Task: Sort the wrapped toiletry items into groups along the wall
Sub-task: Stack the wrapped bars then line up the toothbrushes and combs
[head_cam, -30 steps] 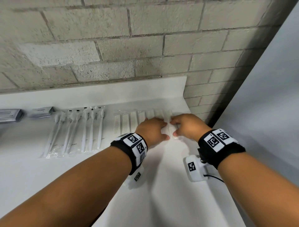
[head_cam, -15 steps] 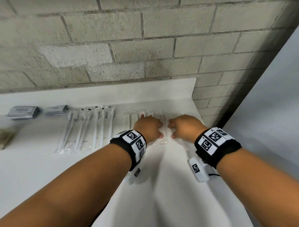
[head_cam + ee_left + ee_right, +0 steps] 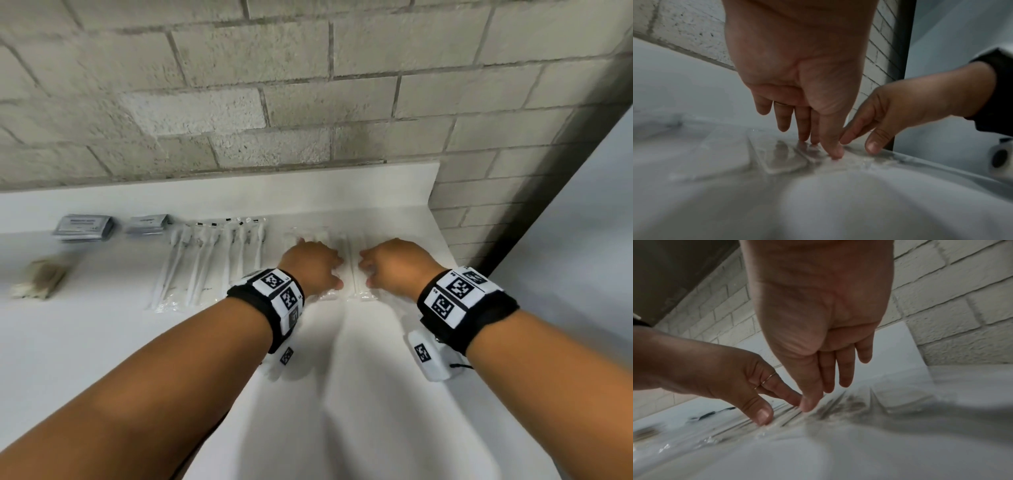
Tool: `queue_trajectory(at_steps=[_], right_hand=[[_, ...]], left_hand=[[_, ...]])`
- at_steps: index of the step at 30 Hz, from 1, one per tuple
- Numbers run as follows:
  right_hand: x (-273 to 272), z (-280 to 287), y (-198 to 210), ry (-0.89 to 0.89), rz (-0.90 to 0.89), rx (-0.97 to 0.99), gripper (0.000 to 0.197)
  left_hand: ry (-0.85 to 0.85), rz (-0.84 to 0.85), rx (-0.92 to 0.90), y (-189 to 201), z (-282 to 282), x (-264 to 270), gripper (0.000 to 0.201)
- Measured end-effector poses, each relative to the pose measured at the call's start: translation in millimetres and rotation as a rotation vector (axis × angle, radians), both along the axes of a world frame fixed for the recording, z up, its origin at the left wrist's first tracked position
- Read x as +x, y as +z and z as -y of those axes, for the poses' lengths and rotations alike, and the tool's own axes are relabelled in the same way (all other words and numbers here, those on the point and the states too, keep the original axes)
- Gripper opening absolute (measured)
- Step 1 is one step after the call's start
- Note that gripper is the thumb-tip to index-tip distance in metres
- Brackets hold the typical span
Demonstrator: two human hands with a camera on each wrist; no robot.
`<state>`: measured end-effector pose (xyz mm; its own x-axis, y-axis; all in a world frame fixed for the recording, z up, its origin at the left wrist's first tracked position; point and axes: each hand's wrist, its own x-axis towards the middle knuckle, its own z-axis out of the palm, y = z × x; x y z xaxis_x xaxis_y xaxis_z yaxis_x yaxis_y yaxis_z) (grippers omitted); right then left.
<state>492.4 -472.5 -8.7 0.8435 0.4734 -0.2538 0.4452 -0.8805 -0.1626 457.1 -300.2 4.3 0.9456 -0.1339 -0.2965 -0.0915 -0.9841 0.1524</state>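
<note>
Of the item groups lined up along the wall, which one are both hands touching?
The rightmost group, the flat clear-wrapped packets: the left hand and right hand press on them. The toothbrushes and grey packets lie untouched.

On the desk [image 3: 102, 342], along the wall [image 3: 308, 102], items run in a row: 2 flat packets [image 3: 84, 226] at centre left of the frame, wrapped toothbrushes [image 3: 209, 260] right of them, then slim wrapped sticks [image 3: 354, 274] at centre. The left hand [image 3: 313, 269] and right hand [image 3: 394, 267] rest on those sticks. A blurred bundle [image 3: 41, 277] lies lower left of the packets.
</note>
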Motion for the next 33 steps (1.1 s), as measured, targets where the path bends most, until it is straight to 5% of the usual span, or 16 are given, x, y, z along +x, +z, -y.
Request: queue_trajectory(at_steps=[9, 14, 25, 33], right_hand=[[-9, -10, 5, -0.001, 0.0, 0.024, 0.028], [-13, -27, 0, 0.069, -0.001, -0.015, 0.032], [-14, -27, 1, 0.041, -0.03, -0.031, 0.037], [-14, -27, 0, 0.037, -0.061, -0.031, 0.044]], left_hand=[[0.066, 0.057, 0.02, 11, -24, -6, 0.054], [-0.02, 0.008, 0.053, 6, -24, -14, 0.05], [0.103, 0.072, -0.045, -4, -39, -12, 0.053], [0.119, -0.011, 0.116, -4, -53, -22, 0.036]])
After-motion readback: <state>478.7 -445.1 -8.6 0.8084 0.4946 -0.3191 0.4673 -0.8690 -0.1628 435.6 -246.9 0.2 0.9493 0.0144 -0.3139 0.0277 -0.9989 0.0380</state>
